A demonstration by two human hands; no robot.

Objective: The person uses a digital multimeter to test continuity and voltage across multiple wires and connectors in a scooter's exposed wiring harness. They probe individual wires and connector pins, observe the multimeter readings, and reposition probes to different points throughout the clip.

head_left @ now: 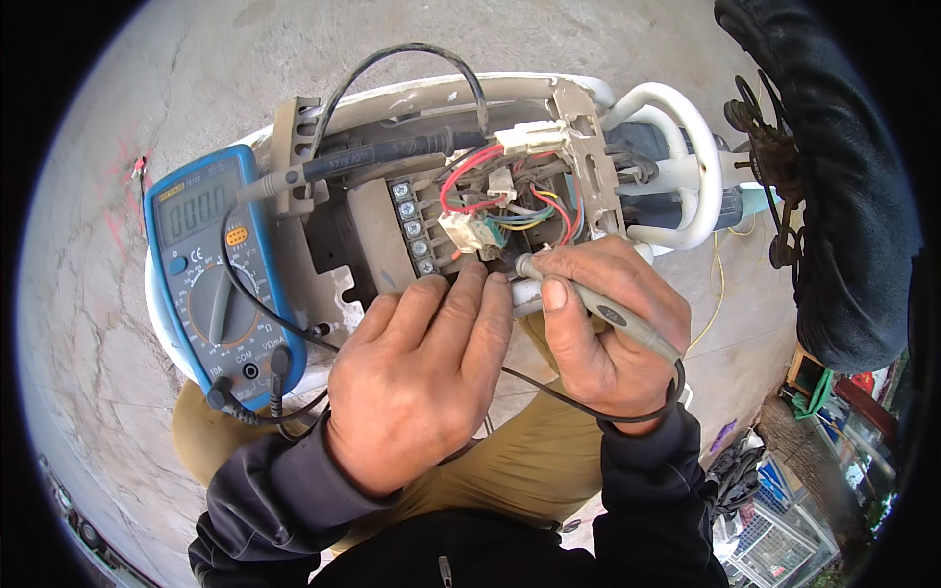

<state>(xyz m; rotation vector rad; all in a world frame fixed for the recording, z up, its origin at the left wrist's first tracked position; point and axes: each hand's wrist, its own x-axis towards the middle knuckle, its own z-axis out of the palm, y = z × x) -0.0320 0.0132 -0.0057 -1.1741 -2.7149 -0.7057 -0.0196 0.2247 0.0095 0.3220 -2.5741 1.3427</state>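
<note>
My left hand (412, 372) has its fingers bent together at the white wire connector (469, 233) in an opened vehicle housing; its thumb and whatever it holds are hidden. My right hand (618, 333) grips a grey test probe (613, 314), its tip end angled toward that connector area; the very tip is hard to make out. A screw terminal block (412, 225) sits beside red, blue and yellow wires (544, 211). The blue multimeter (218, 294) rests at the left of the housing, showing a lit-off grey display. Another probe (343, 162) lies across the housing's top.
White tubular bars (706, 176) extend right of the housing (583, 108). A black padded cover (833, 245) and metal parts stand at the upper right. Concrete ground (118, 245) surrounds the vehicle. Piled clutter (774, 519), including wire mesh, lies at the lower right.
</note>
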